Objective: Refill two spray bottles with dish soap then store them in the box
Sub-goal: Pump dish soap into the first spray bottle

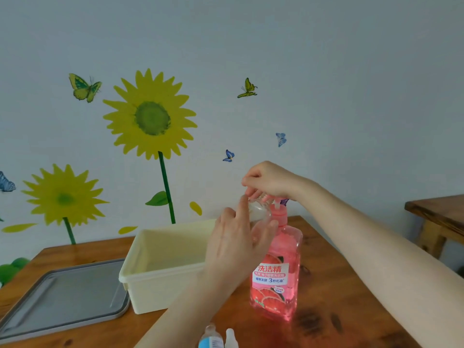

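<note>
**Fill in hand: spill risk at the nozzle**

Layout: wooden table [326, 247], grey lid [62, 297] lying flat at far left, cream box [140, 247] beside it with nothing visible inside. The pink dish soap bottle [276, 277] stands just right of the box.

Hands: right hand [268, 179] is curled over the pump head [271, 197], bearing down. Left hand [233, 249] wraps the small spray bottle [258, 212], index finger stretched along it. It holds the bottle tilted, mouth up at the spout, above the box's right end.

Risks, my read:
- The tall soap bottle has no hand on its body. An off-axis push on the pump could rock or tip it.
- The mouth looks narrow. If it drifts off the spout, soap runs over the left fingers and onto the table or box rim.
- Soapy fingers could then let the bottle slip.
- The spout-to-mouth joint is hidden behind the fingers, so I can't tell the alignment.

Spray bottle: clear plastic, small, cap off, pale inside. Fill level unreadable.

At the bottom edge are a second small bottle [211, 339] with a blue label and a white sprayer top [229, 337], both cut off by the frame.
</note>
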